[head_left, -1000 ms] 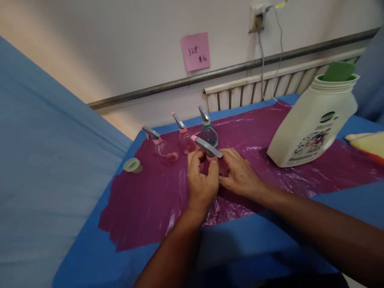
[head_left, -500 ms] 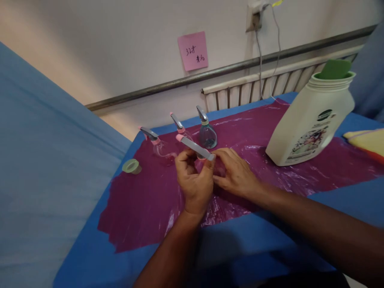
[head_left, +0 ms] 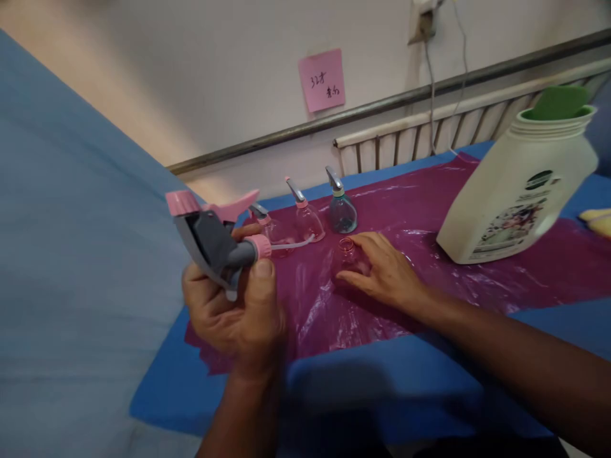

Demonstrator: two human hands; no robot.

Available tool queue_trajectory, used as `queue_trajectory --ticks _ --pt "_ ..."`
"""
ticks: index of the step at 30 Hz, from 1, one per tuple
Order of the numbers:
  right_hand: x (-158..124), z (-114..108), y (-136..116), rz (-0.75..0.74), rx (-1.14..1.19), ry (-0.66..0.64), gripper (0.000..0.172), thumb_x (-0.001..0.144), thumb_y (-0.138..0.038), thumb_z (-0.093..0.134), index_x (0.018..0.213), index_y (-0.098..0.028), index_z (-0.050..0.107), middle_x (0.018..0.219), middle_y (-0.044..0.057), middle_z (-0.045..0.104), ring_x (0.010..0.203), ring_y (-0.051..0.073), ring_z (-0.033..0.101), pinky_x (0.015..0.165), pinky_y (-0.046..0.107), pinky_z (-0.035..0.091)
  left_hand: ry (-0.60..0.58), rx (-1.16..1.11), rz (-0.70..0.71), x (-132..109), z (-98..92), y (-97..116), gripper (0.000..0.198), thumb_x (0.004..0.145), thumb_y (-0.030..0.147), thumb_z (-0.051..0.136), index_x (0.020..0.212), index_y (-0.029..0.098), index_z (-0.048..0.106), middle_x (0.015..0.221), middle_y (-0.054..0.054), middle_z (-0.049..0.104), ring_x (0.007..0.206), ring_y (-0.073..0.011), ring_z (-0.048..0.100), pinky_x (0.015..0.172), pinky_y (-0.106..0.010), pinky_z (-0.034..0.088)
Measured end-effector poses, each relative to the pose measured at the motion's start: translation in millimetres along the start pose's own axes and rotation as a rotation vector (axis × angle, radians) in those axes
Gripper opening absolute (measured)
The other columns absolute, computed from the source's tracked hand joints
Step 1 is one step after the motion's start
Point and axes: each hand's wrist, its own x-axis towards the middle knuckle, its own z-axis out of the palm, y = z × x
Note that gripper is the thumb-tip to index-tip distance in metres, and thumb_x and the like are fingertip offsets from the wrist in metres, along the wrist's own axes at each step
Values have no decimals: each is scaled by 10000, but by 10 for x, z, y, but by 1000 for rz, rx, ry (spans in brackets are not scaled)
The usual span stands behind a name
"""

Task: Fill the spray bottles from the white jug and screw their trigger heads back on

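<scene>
My left hand (head_left: 238,318) is closed around a grey and pink spray trigger head (head_left: 217,238), tilted on its side with its thin dip tube pointing right. On the purple plastic sheet, my right hand (head_left: 389,273) grips a small clear pink bottle (head_left: 344,261) whose threaded mouth is uncovered. Behind them stand a teal spray bottle (head_left: 343,214) and a pink spray bottle (head_left: 309,222), both with trigger heads on. Another pink spray bottle (head_left: 279,235) is partly hidden behind the trigger head and my left hand.
A large cream jug (head_left: 506,191) stands at the right with a green object (head_left: 559,104) in its mouth. Purple plastic sheeting (head_left: 405,191) covers much of the blue surface (head_left: 344,388). A blue curtain (head_left: 86,254) hangs at the left; a yellow cloth (head_left: 599,221) lies far right.
The trigger head has come off the pink bottle and moved left and up in my left hand. My right hand stays on the bottle. The view has shifted left.
</scene>
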Motion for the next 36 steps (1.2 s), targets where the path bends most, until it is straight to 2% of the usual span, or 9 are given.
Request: queue_trajectory --ticks 4,8,11,15,21,25,28,30,36 --pt "-26 11 27 7 -6 2 626 996 -564 891 1527 -281 718 1481 160 759 1372 421 721 1166 673 623 -208 276 94 102 -624 -222 413 886 209 939 1253 272 757 1158 -34 849 1015 -232 844 980 -403 691" --pt "-39 26 48 1 -7 8 625 996 -567 888 1524 -277 719 1481 161 766 1359 428 727 1150 683 625 -753 522 119 198 -1272 -506 457 873 164 813 1309 291 774 1323 -92 872 1221 -313 845 1047 -460 685" --pt "-42 37 63 -15 -11 18 633 994 -571 890 1530 -284 717 1483 162 765 1355 427 728 1145 677 626 -1010 715 27 251 -1607 -639 456 888 222 710 1330 292 797 1341 -118 872 1262 -349 834 1133 -537 677" --pt "-44 45 88 -24 -27 25 643 991 -582 892 1529 -278 716 1467 165 770 1342 425 731 1127 669 637 -1125 828 -88 296 -1830 -783 411 912 232 661 1287 292 819 1455 -125 838 1384 -346 797 1225 -565 656" --pt "-43 49 117 -28 -23 19 646 993 -589 889 1532 -277 720 1476 166 767 1349 434 731 1127 690 640 -1230 847 -166 423 -2026 -925 458 864 197 625 1249 295 851 1554 -128 798 1388 -345 808 1145 -515 704" --pt "-36 47 105 -22 -21 18 657 991 -589 894 1530 -257 720 1489 177 762 1361 435 728 1140 683 636 -1285 844 -166 559 -2155 -885 523 815 184 674 1283 292 880 1649 -154 749 1543 -409 719 1278 -627 614" --pt "-30 52 79 -9 -10 14 636 1002 -578 873 1537 -271 715 1504 171 756 1374 433 725 1139 682 636 -1229 817 -130 601 -2073 -789 478 858 226 722 1308 273 877 1726 -183 689 1611 -463 655 1321 -715 549" --pt "-25 59 64 -3 0 12 638 1007 -565 864 1549 -266 708 1509 175 753 1384 432 723 1149 691 631 -1129 763 -147 551 -1855 -698 503 952 296 736 1447 264 821 1795 -188 623 1670 -452 600 1357 -716 509" --pt "-9 55 101 -12 24 79 636 994 -512 892 1539 -245 703 1479 175 771 1371 413 736 1173 677 623 -1155 379 -348 111 -601 -490 976 956 424 936 1824 300 507 1873 -204 520 1741 -433 521 1407 -665 475"
